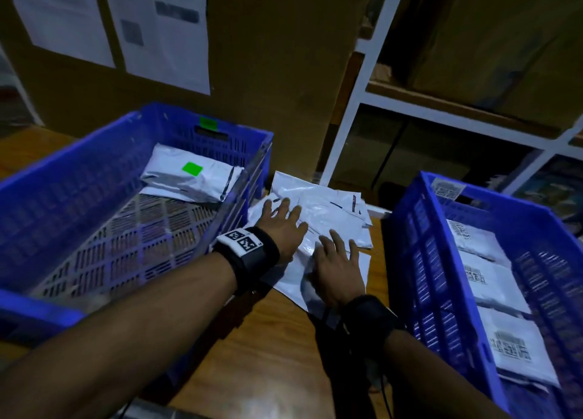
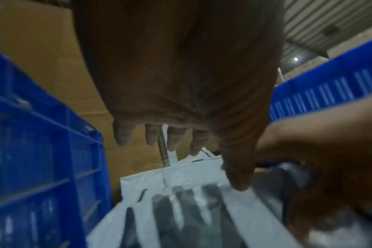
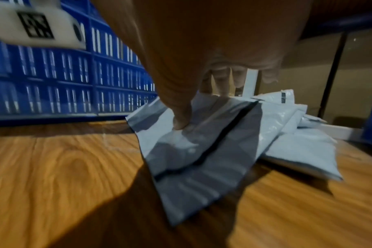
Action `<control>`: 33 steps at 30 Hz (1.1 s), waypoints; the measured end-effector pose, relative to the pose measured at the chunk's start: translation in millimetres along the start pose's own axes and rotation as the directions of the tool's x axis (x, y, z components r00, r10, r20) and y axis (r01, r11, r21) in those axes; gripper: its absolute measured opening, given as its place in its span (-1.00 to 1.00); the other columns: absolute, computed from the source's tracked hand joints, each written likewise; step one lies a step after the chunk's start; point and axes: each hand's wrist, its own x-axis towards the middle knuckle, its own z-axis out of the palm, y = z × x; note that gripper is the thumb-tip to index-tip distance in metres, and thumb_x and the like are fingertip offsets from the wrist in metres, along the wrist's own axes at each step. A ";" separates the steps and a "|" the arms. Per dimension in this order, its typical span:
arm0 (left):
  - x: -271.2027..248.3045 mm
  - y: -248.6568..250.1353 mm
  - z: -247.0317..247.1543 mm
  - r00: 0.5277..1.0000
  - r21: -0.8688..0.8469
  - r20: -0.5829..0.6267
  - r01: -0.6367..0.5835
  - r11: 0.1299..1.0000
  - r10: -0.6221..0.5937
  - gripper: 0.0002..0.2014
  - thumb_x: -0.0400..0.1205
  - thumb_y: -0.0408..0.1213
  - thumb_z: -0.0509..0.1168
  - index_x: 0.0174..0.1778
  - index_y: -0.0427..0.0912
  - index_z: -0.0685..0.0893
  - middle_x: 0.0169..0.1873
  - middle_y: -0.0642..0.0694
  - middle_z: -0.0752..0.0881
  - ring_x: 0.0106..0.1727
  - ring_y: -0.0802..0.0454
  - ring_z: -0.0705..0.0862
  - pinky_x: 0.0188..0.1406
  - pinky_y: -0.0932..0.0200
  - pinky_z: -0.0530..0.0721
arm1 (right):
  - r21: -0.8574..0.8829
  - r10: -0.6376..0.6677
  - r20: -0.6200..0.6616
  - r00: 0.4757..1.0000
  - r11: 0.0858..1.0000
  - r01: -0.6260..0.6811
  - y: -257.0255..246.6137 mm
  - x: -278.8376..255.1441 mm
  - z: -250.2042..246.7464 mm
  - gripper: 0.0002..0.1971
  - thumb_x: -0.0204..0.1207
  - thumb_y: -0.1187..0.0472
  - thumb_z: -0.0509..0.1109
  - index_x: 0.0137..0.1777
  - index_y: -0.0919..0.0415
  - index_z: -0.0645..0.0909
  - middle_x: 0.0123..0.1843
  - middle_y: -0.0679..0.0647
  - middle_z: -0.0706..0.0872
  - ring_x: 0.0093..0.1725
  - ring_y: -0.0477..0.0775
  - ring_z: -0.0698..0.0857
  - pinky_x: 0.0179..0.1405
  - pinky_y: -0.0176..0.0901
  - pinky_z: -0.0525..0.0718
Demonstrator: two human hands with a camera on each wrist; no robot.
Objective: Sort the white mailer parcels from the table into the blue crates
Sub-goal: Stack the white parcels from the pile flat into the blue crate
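A loose pile of white plastic mailer parcels (image 1: 321,216) lies on the wood-grain counter (image 1: 268,362) in the gap between two blue slotted plastic crates. The left hand (image 1: 280,226) is spread flat over the far left part of the pile, fingers straight and apart; the left wrist view shows them hovering just over the plastic, and whether they touch it cannot be told. The right hand (image 1: 337,270) sits on the nearest parcel (image 3: 193,151), and the right wrist view shows its thumb (image 3: 181,120) pressing into the crumpled plastic with the fingers reaching down behind the far edge, pinching the parcel, whose near end slopes down to the counter. The left blue crate (image 1: 94,178) crowds the pile on the left and holds one silver-white parcel with a green sticker (image 1: 192,178) at its far end on the perforated floor. The right blue crate (image 1: 441,260) walls in the pile on the right and holds a row of white parcels with printed barcode labels (image 1: 492,292). Behind the pile stands a tall brown cardboard box (image 1: 268,71) with white paper sheets (image 1: 161,30) stuck to it, and to its right a white metal shelf frame (image 1: 362,103) carrying more cartons.
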 end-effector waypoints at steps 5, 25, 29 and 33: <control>-1.6 -8.1 -10.5 1.000 -0.013 -0.013 0.022 1.000 -0.022 -0.57 0.72 -0.14 0.24 0.53 -0.06 0.51 0.70 -0.23 0.17 0.73 -0.32 -0.04 0.56 -0.58 -0.04 | -0.003 -0.049 -0.215 0.975 0.999 0.050 7.6 7.8 -33.7 -0.75 0.56 0.10 0.39 0.20 0.15 0.64 0.45 0.16 0.56 0.62 0.26 0.30 0.58 0.45 0.13; -17.6 15.1 -62.4 0.635 -0.212 -0.748 0.047 0.976 -0.193 -0.11 0.49 -0.19 0.40 0.70 -0.35 0.17 0.72 -0.33 0.09 0.73 -0.33 0.05 0.68 -0.38 0.03 | -0.236 0.052 -0.507 0.861 0.952 -0.197 92.3 -12.1 -171.7 -0.33 0.58 -0.04 0.34 0.60 0.29 0.34 0.68 0.28 0.29 0.73 0.33 0.01 0.53 0.65 -0.10; -21.3 23.7 -91.6 0.621 -0.241 -0.758 0.017 0.970 -0.200 -0.16 0.47 -0.24 0.41 0.67 -0.35 0.26 0.69 -0.32 0.21 0.71 -0.31 0.15 0.66 -0.37 0.12 | -0.211 -0.049 -0.553 0.832 0.974 -0.083 108.2 -22.8 -206.4 -0.33 0.55 -0.09 0.09 0.60 0.27 0.33 0.69 0.27 0.25 0.73 0.32 -0.01 0.52 0.68 -0.13; -20.2 54.3 -130.0 0.600 -0.223 -0.783 -0.025 0.974 -0.164 -0.36 0.61 -0.23 0.23 0.61 -0.43 0.36 0.61 -0.41 0.36 0.65 -0.36 0.31 0.62 -0.30 0.26 | -0.211 -0.058 -0.585 0.809 0.974 -0.083 145.8 -39.8 -229.2 -0.23 0.43 -0.16 -0.01 0.60 0.23 0.32 0.72 0.27 0.18 0.74 0.31 -0.07 0.51 0.69 -0.21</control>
